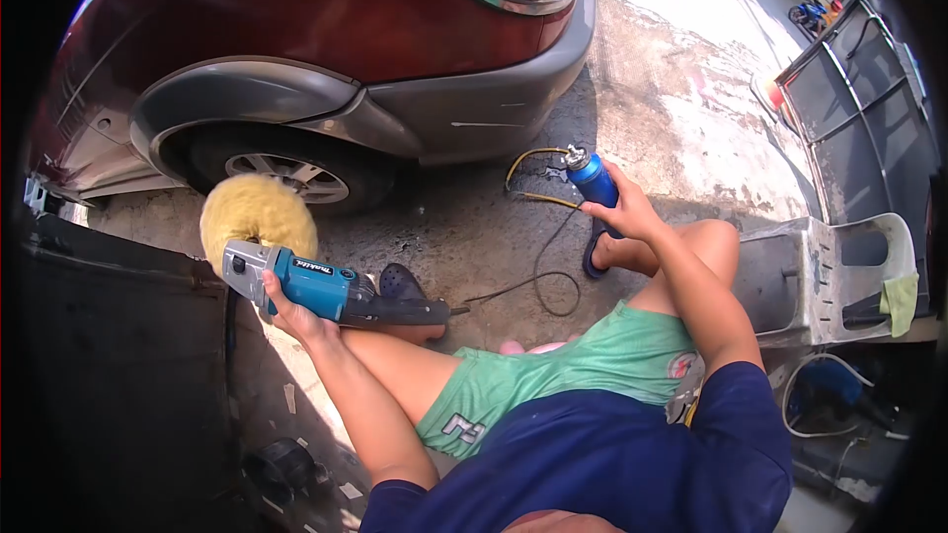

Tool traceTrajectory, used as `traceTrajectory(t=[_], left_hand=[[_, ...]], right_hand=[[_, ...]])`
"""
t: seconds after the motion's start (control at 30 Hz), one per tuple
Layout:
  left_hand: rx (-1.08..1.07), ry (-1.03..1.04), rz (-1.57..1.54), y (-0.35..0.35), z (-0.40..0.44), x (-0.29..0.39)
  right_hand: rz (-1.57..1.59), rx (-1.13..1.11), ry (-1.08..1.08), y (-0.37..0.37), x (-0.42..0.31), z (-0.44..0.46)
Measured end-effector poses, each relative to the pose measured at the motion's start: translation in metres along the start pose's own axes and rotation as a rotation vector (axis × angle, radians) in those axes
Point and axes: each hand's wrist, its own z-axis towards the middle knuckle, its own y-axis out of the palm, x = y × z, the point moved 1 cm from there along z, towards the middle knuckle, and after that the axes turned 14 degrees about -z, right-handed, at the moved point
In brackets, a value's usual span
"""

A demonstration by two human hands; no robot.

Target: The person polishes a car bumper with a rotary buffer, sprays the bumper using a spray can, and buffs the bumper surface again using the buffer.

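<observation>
My left hand (296, 318) is wrapped round the front of a teal-and-black Makita polisher (314, 284), which rests across my left leg. Its round, fluffy yellow pad (259, 217) faces the car's wheel and stands apart from the bodywork. On the other side, my right hand (634, 213) grips a blue bottle (592, 181) with a pale, crumpled-looking top. The bottle is held over the ground near my right foot. From the polisher's rear handle runs a dark power cord (513, 288), looping over the concrete.
Ahead stands a dark red car with a grey bumper (484, 109) and a wheel (286, 173) at left. A yellowish hose (538, 195) lies by the bottle. At right are a plastic chair (820, 276) with a green cloth (899, 303) and a metal gate (859, 109).
</observation>
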Motion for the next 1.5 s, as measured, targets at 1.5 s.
traceTrajectory(t=[1.5], left_hand=[[0.094,-0.119,0.119,-0.006,-0.010,0.013]], right_hand=[[-0.047,-0.621,-0.032,0.101,-0.062,0.126]])
